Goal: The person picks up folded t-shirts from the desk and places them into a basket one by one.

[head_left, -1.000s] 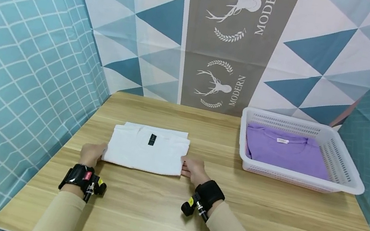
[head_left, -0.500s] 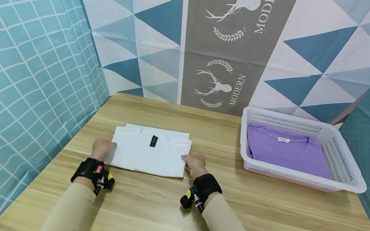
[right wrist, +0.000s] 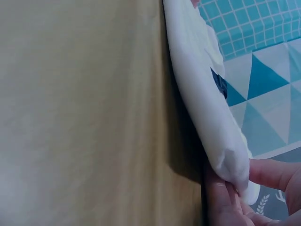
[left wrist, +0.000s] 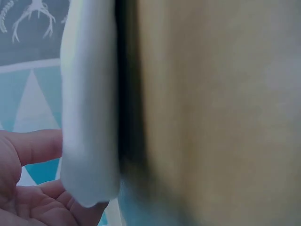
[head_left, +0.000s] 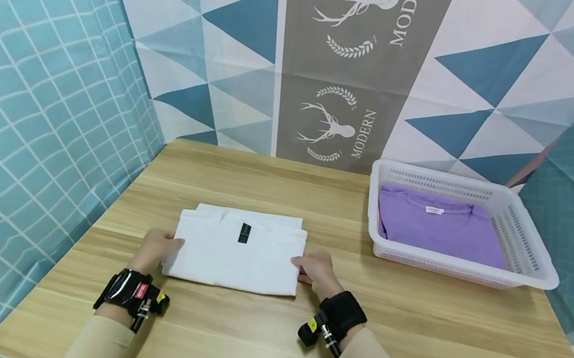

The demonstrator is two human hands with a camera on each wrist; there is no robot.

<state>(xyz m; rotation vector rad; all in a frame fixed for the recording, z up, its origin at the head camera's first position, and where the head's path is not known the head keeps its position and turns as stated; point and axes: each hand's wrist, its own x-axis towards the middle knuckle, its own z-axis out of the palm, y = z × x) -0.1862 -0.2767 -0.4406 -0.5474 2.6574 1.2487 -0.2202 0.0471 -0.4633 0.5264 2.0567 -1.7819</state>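
A white folded T-shirt (head_left: 236, 263) with a dark neck label lies flat in front of me, its collar side toward the far wall. At its left edge my left hand (head_left: 155, 247) pinches the cloth, thumb on top and fingers beneath, as the left wrist view shows with the folded edge (left wrist: 89, 141) between them. On the opposite edge my right hand (head_left: 320, 273) grips the shirt the same way; in the right wrist view the thumb (right wrist: 273, 173) presses the upper side while the other fingers lie under the fold.
A white perforated plastic basket (head_left: 463, 271) stands at the back right, with a folded purple T-shirt (head_left: 440, 226) in it. Wood-grain table (head_left: 246, 344) extends around the shirt. Patterned wall coverings (head_left: 340, 73) border the back and the sides.
My left thumb has come onto the shirt's left edge, and both hands now grip the sides. The shirt sits lower and slightly further right in the head view, which has itself shifted a little.
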